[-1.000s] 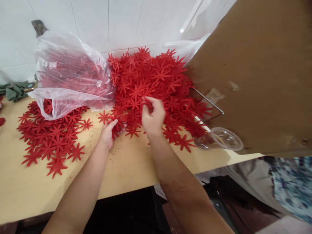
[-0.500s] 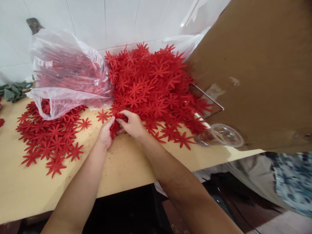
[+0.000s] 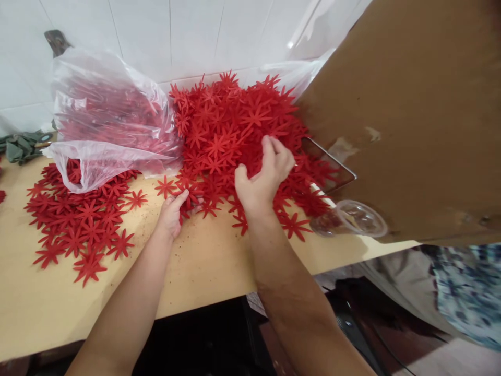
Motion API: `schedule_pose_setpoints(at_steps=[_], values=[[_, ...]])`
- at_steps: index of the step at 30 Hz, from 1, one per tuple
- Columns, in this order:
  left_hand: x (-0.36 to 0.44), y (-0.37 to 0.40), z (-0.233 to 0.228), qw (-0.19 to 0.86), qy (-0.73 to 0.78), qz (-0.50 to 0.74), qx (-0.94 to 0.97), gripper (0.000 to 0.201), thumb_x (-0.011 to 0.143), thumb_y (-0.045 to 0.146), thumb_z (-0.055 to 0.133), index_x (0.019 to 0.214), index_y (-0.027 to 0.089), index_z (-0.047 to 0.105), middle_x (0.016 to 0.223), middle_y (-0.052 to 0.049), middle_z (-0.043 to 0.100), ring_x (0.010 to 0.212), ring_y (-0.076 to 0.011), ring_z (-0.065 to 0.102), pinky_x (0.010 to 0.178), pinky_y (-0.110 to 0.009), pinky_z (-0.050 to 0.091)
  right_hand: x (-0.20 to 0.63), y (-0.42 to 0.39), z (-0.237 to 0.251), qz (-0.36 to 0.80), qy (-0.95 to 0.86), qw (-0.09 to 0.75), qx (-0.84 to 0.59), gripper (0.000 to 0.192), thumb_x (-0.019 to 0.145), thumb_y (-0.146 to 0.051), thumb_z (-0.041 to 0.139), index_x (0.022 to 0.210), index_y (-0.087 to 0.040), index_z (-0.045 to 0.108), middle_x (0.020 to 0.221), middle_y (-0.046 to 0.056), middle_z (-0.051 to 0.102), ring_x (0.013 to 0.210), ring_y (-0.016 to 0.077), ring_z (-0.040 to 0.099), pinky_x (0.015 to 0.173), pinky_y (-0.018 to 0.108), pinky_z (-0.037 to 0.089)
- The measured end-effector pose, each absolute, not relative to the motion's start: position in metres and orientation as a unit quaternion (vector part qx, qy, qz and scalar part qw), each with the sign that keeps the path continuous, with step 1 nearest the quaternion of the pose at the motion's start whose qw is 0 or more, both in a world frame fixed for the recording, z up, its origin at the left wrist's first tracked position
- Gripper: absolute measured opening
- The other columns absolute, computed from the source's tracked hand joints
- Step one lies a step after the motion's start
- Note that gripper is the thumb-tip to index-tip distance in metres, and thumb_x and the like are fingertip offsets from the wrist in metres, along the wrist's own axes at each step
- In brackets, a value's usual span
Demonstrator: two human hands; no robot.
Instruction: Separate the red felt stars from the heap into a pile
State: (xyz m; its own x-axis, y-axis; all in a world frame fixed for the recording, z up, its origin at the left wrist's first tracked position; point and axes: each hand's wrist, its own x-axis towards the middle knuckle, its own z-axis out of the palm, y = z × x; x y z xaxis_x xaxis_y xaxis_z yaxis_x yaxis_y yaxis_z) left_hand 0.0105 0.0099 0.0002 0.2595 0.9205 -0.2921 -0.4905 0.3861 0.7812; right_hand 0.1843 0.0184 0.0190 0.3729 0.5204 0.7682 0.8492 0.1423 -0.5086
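Observation:
A big heap of red flower-shaped cutouts [image 3: 235, 125] lies against the tiled wall on the wooden table [image 3: 203, 266]. My left hand [image 3: 172, 214] rests at the heap's near edge, fingers closed around a small stack of red flowers [image 3: 188, 201]. My right hand [image 3: 264, 175] is raised over the heap's middle with fingers curled on the flowers there; I cannot tell whether it grips one. A second, flatter spread of red flowers [image 3: 78, 219] covers the table to the left.
A clear plastic bag [image 3: 105, 125] filled with more red flowers stands at the back left. A large cardboard sheet [image 3: 410, 115] leans in from the right over a clear plastic cup [image 3: 352, 219] and a wire frame [image 3: 332, 162]. Green fabric [image 3: 19, 146] lies at the far left.
My right hand came down to meet the left hand at the small stack, then lifted back up and right onto the heap. My left hand stayed put.

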Motion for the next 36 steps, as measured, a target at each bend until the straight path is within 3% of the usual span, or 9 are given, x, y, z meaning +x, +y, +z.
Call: schedule_pose_setpoints(at_steps=[6, 10, 13, 16, 20, 23, 26, 32, 36], values=[[0.011, 0.012, -0.001, 0.751, 0.377, 0.475, 0.26, 0.022, 0.072, 0.033, 0.057, 0.083, 0.014, 0.061, 0.075, -0.005, 0.067, 0.078, -0.0152, 0.063, 0.072, -0.03, 0.052, 0.128, 0.014, 0.005, 0.216, -0.645, 0.506, -0.531, 0.034, 0.068, -0.033, 0.06, 0.098, -0.017, 0.056, 0.091, 0.007, 0.058, 0.082, 0.0176, 0.056, 0.075, 0.035, 0.047], [0.013, 0.012, 0.001, 0.753, 0.371, 0.477, 0.262, 0.024, 0.072, 0.035, 0.057, 0.081, 0.013, 0.061, 0.072, -0.005, 0.067, 0.078, -0.0153, 0.063, 0.072, -0.031, 0.052, 0.118, 0.017, -0.006, 0.308, -0.615, 0.49, -0.535, 0.012, 0.071, -0.028, 0.055, 0.079, -0.019, 0.057, 0.071, 0.0, 0.058, 0.063, 0.0121, 0.054, 0.061, 0.027, 0.046], [0.013, 0.011, 0.002, 0.748, 0.371, 0.471, 0.283, 0.021, 0.067, 0.028, 0.063, 0.081, 0.013, 0.06, 0.071, -0.004, 0.066, 0.073, -0.0141, 0.063, 0.071, -0.031, 0.052, 0.121, 0.018, -0.005, 0.276, -0.604, 0.487, -0.567, 0.021, 0.077, -0.033, 0.047, 0.064, -0.018, 0.052, 0.053, -0.003, 0.049, 0.05, 0.0091, 0.045, 0.051, 0.023, 0.039], [0.013, 0.01, 0.0, 0.738, 0.373, 0.475, 0.302, 0.02, 0.064, 0.02, 0.064, 0.082, 0.013, 0.06, 0.072, -0.003, 0.067, 0.068, -0.0129, 0.063, 0.069, -0.031, 0.053, 0.129, 0.021, -0.002, 0.216, -0.592, 0.507, -0.588, 0.031, 0.081, -0.037, 0.04, 0.059, -0.018, 0.049, 0.049, -0.003, 0.045, 0.049, 0.0098, 0.044, 0.052, 0.023, 0.038], [0.013, 0.01, -0.001, 0.72, 0.397, 0.486, 0.298, 0.015, 0.065, 0.019, 0.061, 0.079, 0.012, 0.06, 0.07, -0.003, 0.067, 0.065, -0.0132, 0.063, 0.066, -0.03, 0.053, 0.156, 0.024, 0.005, 0.047, -0.56, 0.588, -0.582, 0.024, 0.082, -0.03, 0.038, 0.086, -0.018, 0.058, 0.08, 0.006, 0.058, 0.077, 0.0169, 0.055, 0.072, 0.033, 0.045], [0.014, 0.009, 0.0, 0.715, 0.402, 0.482, 0.308, 0.014, 0.065, 0.021, 0.062, 0.076, 0.013, 0.059, 0.068, -0.003, 0.066, 0.062, -0.0132, 0.062, 0.063, -0.029, 0.052, 0.179, 0.021, 0.015, -0.13, -0.516, 0.591, -0.606, 0.032, 0.076, -0.026, 0.044, 0.106, -0.018, 0.054, 0.105, 0.012, 0.053, 0.104, 0.025, 0.048, 0.089, 0.048, 0.035], [0.014, 0.009, 0.0, 0.708, 0.402, 0.479, 0.329, 0.018, 0.062, 0.026, 0.065, 0.073, 0.013, 0.058, 0.063, -0.002, 0.065, 0.057, -0.0126, 0.061, 0.058, -0.026, 0.051, 0.18, 0.015, 0.023, -0.176, -0.528, 0.556, -0.617, 0.039, 0.072, -0.027, 0.051, 0.109, -0.019, 0.052, 0.113, 0.012, 0.05, 0.111, 0.0288, 0.042, 0.093, 0.054, 0.03], [0.016, 0.013, -0.008, 0.691, 0.418, 0.483, 0.338, 0.033, 0.056, 0.042, 0.07, 0.066, 0.014, 0.055, 0.05, 0.001, 0.057, 0.053, -0.0133, 0.059, 0.052, -0.025, 0.048, 0.131, 0.008, 0.019, 0.137, -0.692, 0.498, -0.504, 0.023, 0.072, -0.03, 0.054, 0.091, -0.018, 0.059, 0.087, 0.007, 0.062, 0.085, 0.0183, 0.056, 0.08, 0.036, 0.045], [0.017, 0.012, -0.006, 0.673, 0.44, 0.484, 0.344, 0.033, 0.058, 0.043, 0.068, 0.067, 0.015, 0.054, 0.049, 0.001, 0.055, 0.056, -0.0138, 0.059, 0.053, -0.025, 0.047, 0.12, 0.009, 0.011, 0.343, -0.621, 0.507, -0.49, 0.02, 0.071, -0.031, 0.055, 0.087, -0.019, 0.055, 0.072, 0.001, 0.061, 0.056, 0.0109, 0.054, 0.053, 0.026, 0.046]])
